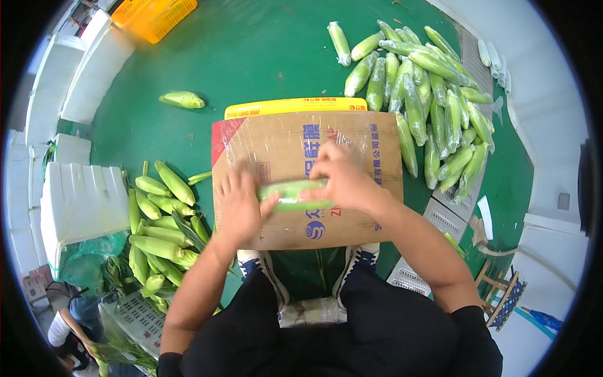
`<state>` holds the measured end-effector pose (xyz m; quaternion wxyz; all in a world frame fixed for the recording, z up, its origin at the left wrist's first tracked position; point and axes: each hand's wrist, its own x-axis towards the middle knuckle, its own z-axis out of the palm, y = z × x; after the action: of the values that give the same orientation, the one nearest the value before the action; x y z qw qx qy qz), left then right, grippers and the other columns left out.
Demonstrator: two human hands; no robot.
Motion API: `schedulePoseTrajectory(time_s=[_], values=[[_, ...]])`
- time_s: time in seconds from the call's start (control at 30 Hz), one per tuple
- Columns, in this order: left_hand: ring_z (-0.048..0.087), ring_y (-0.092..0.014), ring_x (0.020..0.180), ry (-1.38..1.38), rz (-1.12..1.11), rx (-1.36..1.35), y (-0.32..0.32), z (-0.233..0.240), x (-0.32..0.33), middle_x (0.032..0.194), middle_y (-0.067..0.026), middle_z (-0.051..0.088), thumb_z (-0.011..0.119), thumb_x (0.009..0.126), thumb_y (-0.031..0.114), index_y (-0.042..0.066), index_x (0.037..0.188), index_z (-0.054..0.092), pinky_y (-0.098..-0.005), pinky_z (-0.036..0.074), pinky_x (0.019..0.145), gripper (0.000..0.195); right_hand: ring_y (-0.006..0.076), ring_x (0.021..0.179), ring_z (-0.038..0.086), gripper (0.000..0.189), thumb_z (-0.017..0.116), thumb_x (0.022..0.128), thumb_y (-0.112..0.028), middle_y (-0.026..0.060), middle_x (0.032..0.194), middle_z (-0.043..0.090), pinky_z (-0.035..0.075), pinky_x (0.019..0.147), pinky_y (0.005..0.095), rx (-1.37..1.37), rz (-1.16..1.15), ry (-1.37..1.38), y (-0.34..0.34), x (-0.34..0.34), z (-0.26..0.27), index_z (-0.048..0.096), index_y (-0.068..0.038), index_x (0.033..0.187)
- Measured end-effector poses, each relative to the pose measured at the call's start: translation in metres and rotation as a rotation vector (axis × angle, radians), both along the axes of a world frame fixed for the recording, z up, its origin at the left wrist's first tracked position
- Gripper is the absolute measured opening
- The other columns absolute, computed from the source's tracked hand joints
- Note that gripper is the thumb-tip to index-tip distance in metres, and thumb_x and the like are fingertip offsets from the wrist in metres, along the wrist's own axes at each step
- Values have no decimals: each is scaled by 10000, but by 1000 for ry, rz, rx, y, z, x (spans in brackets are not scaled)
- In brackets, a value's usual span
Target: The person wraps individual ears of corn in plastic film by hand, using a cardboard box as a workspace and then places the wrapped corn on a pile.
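Note:
An ear of corn (293, 197) in pale green husk lies crosswise above the cardboard box (273, 231) in front of me, blurred by motion. Shiny clear film shows on its side. My left hand (239, 205) is at its left end, thumb across the husk. My right hand (343, 178) grips the right end, fingers bent over it. Clear film stretches across the far part of the box top. Along the far edge sits a yellow cling-film carton (287, 106) bearing printing.
Film-wrapped corn (410, 101) is heaped at far right, and ears without visible film (162, 235) at left. One ear (183, 99) lies apart on the green floor. White foam boxes (87, 202) line the left; a yellow crate (153, 19) stands beyond. Another person (77, 325) is at lower left.

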<state>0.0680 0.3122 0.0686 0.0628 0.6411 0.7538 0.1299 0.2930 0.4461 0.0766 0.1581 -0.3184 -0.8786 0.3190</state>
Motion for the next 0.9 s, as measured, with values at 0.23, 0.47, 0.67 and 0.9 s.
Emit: schedulePoseTrajectory(time_s=[0.23, 0.47, 0.67, 0.9], values=[[585, -387, 1166, -400, -105, 71, 100, 44, -13, 1333, -213, 578, 809, 802, 387, 34, 1327, 559, -504, 418, 1030, 681, 293, 1050, 575, 575, 845, 690, -454, 85, 1068, 579, 485, 890, 422, 540, 117, -98, 27, -31, 18, 627, -46, 1030], [626, -345, 1171, -87, -440, -217, 126, 46, 0, 1254, -166, 654, 851, 705, 435, -1, 1380, 479, -443, 490, 1002, 885, 360, 1109, 571, 648, 834, 739, -382, 190, 1126, 590, 467, 990, 450, 67, 146, -129, 68, -46, 11, 585, 17, 1186], [663, -367, 1070, 49, -644, -487, 131, 70, 8, 1172, -176, 683, 820, 713, 207, 63, 1323, 559, -465, 534, 902, 680, 368, 1302, 521, 343, 573, 958, -145, 137, 1402, 578, 430, 1091, 437, 34, 196, 47, 115, -46, -1, 609, -62, 1289], [661, -393, 1044, -292, -850, -717, 77, 56, 9, 1141, -214, 690, 788, 679, 193, 92, 1326, 584, -467, 529, 900, 686, 253, 1548, 221, 535, 473, 1037, -469, -57, 1670, 271, 200, 1226, 571, 282, 402, -330, 90, -57, -26, 410, -322, 1547]])
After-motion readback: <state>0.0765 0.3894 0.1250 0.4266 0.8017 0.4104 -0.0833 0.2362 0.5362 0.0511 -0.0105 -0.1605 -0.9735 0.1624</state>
